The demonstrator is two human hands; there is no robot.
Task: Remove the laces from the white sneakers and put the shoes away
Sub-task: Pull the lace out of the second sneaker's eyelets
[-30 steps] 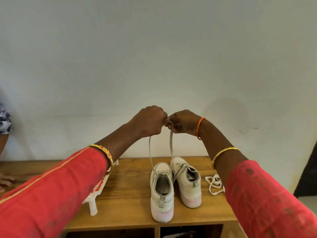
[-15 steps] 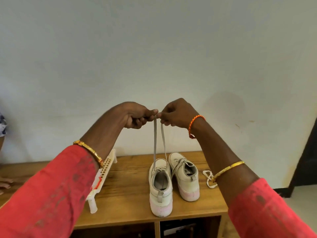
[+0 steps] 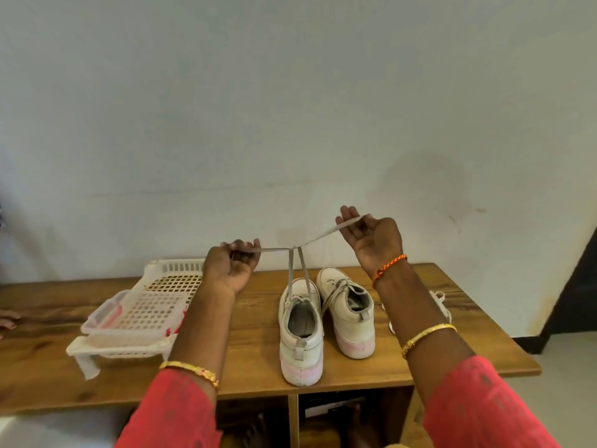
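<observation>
A grey flat lace [image 3: 295, 270] rises from the nearer white sneaker [image 3: 301, 331] on the wooden table [image 3: 252, 360] (crossing midair), its ends pinched by the left hand [image 3: 231, 265] and right hand [image 3: 371, 239].

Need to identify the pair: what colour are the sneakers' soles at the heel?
Pale pink on both sneakers, under off-white uppers; clearest in the head view.

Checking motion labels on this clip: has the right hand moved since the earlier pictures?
Yes. The right hand has swung out to the right, away from the left hand, and now sits past the right-hand sneaker, stretching the lace.
</observation>
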